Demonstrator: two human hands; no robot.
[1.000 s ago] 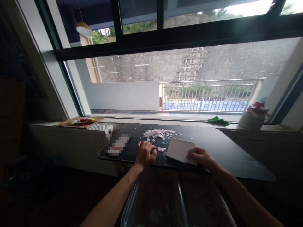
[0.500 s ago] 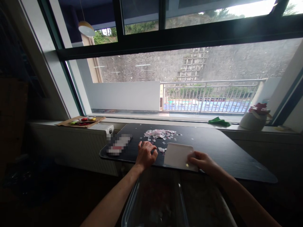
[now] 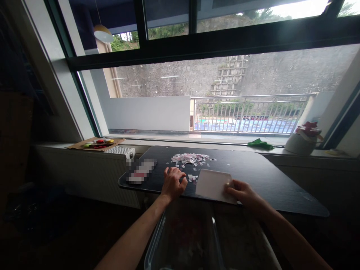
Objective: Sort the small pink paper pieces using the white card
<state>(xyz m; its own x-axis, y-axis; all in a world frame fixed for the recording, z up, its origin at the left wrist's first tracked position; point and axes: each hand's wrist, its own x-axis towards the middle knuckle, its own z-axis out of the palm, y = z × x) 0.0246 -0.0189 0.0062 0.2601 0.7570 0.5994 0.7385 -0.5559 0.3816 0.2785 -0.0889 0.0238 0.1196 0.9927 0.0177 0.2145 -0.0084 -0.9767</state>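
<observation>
My right hand [image 3: 239, 190] grips the right edge of a flat white rectangular piece [image 3: 213, 183] that looks like a shallow lid or tray. This piece rests at the front edge of the dark table [image 3: 253, 168]. Left of it, my left hand [image 3: 174, 180] is on the tabletop with loosely curved fingers and the thumb apart, holding nothing visible. Between the hands lies a small cluster of pale paper bits [image 3: 192, 178]. A larger heap of pale pinkish paper bits [image 3: 189, 159] sits farther back, with a few strays around it.
Below the table edge stands a clear plastic bin [image 3: 153, 243], with some bits dimly visible inside. A pixelated item [image 3: 142, 171] lies at the table's left. On the sill are a green cloth [image 3: 260, 144], a grey-white pot [image 3: 302, 141] and a brown board with colourful items [image 3: 75, 146].
The white piece and my right hand have shifted very slightly to the right. My left hand has stayed in place.
</observation>
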